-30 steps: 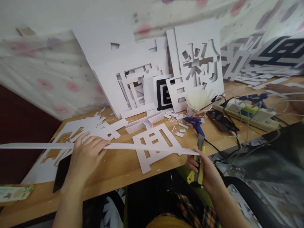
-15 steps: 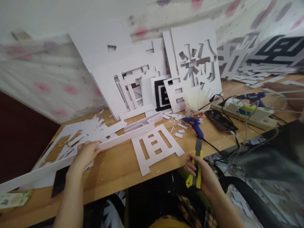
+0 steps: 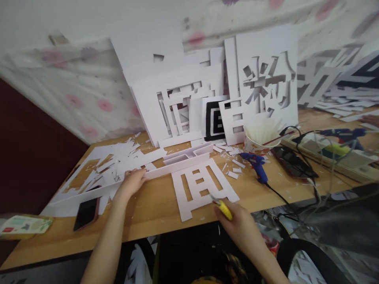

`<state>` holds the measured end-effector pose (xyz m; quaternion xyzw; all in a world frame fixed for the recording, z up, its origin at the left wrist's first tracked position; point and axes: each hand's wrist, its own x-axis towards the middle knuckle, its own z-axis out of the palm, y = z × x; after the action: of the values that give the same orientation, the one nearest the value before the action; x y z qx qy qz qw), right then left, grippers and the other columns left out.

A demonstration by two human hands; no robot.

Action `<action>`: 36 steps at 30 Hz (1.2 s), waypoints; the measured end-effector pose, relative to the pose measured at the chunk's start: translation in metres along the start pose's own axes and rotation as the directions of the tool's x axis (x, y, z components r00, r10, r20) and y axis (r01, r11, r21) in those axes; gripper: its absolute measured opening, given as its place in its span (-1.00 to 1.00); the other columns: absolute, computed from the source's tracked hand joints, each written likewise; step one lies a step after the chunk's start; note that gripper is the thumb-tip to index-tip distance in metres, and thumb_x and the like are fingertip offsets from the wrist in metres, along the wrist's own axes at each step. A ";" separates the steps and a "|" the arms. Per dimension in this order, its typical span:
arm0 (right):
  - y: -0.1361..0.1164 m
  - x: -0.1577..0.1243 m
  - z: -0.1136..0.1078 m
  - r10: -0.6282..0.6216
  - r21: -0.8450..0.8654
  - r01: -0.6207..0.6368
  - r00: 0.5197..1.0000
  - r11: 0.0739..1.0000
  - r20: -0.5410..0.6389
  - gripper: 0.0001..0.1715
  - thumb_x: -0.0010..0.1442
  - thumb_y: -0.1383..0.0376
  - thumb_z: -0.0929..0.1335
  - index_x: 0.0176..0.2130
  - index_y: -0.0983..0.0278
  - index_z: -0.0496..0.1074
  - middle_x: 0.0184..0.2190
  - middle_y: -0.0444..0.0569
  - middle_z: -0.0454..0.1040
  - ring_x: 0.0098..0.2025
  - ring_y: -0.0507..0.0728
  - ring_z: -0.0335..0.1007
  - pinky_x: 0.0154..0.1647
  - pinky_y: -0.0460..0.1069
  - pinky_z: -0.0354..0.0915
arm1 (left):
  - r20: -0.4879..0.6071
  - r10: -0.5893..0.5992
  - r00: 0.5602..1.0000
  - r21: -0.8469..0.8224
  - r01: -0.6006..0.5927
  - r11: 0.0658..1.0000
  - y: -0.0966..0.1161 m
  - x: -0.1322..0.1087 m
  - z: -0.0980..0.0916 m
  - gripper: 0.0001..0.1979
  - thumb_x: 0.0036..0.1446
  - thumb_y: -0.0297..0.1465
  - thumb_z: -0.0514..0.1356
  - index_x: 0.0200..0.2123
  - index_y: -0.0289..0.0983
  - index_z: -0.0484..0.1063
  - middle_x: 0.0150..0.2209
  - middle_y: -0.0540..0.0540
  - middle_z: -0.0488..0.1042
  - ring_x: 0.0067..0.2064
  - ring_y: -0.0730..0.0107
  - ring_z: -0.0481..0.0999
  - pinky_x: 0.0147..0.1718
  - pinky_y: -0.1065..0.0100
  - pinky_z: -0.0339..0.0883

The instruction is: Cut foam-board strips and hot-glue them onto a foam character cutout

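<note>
My left hand (image 3: 134, 183) is closed on a long white foam-board strip (image 3: 177, 166) standing on its edge across the table, its fingers over the top edge. At its far right end the strip joins a folded, narrow box-like white form (image 3: 189, 154). My right hand (image 3: 238, 225), low and in front of the table edge, grips a yellow utility knife (image 3: 225, 210). The knife's blade points up and left over a flat white cut-out board (image 3: 204, 192) with rectangular openings; whether it touches the board I cannot tell.
A blue glue gun (image 3: 256, 163), a paper cup of glue sticks (image 3: 257, 146), a dark phone (image 3: 293, 162) and a cabled power strip (image 3: 349, 165) lie to the right. Another phone (image 3: 86, 213) is at left. White cut-out boards (image 3: 142, 79) lean behind. Another person's hand (image 3: 371, 119) shows at far right.
My right hand has moved left, tilting the knife from upright toward the flat cut-out board. My left hand still grips the strip. The view has turned left.
</note>
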<state>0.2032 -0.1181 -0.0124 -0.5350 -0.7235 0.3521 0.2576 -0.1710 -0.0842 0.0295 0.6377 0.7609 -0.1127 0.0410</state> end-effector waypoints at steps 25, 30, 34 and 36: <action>-0.019 0.043 0.012 0.020 -0.661 0.143 0.972 0.737 0.233 -0.62 0.26 0.05 0.39 -0.02 0.20 0.45 -0.29 0.05 0.63 -0.23 0.33 0.57 -0.08 0.17 0.09 | -0.177 0.047 0.983 -0.083 -0.062 0.995 -0.030 -0.012 0.004 -0.70 0.23 -0.35 0.00 -0.12 -0.27 0.48 -0.05 -0.25 0.58 0.04 -0.04 0.51 0.04 0.04 0.27; -0.022 0.037 0.008 0.049 -0.665 0.118 0.973 0.737 0.227 -0.63 0.25 0.09 0.41 -0.02 0.22 0.45 -0.28 0.07 0.63 -0.23 0.34 0.57 -0.07 0.17 0.10 | -0.164 0.048 0.985 -0.082 -0.062 0.995 -0.033 -0.007 0.006 -0.66 0.24 -0.32 -0.02 -0.05 -0.29 0.45 -0.05 -0.28 0.58 0.04 -0.06 0.51 0.04 0.05 0.27; -0.022 0.032 0.006 0.070 -0.668 0.103 0.971 0.737 0.227 -0.65 0.26 0.14 0.40 0.00 0.22 0.43 -0.27 0.08 0.63 -0.21 0.35 0.57 -0.06 0.18 0.10 | -0.177 0.052 0.983 -0.116 -0.073 0.991 -0.039 -0.010 0.006 -0.70 0.22 -0.28 0.00 -0.12 -0.25 0.44 -0.08 -0.24 0.58 0.03 -0.03 0.51 0.03 0.10 0.28; -0.020 0.032 0.006 0.065 -0.658 0.110 0.970 0.745 0.236 -0.66 0.27 0.14 0.40 0.00 0.22 0.43 -0.26 0.07 0.63 -0.20 0.34 0.57 -0.03 0.18 0.08 | -0.179 0.045 0.983 -0.132 -0.069 0.989 -0.042 -0.012 0.006 -0.72 0.22 -0.26 0.00 -0.15 -0.22 0.42 -0.11 -0.22 0.59 -0.01 0.00 0.52 -0.01 0.14 0.30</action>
<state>0.1776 -0.0923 -0.0001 -0.5352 -0.8338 0.1304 -0.0369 -0.2101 -0.1042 0.0316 0.6623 0.7490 -0.0020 0.0209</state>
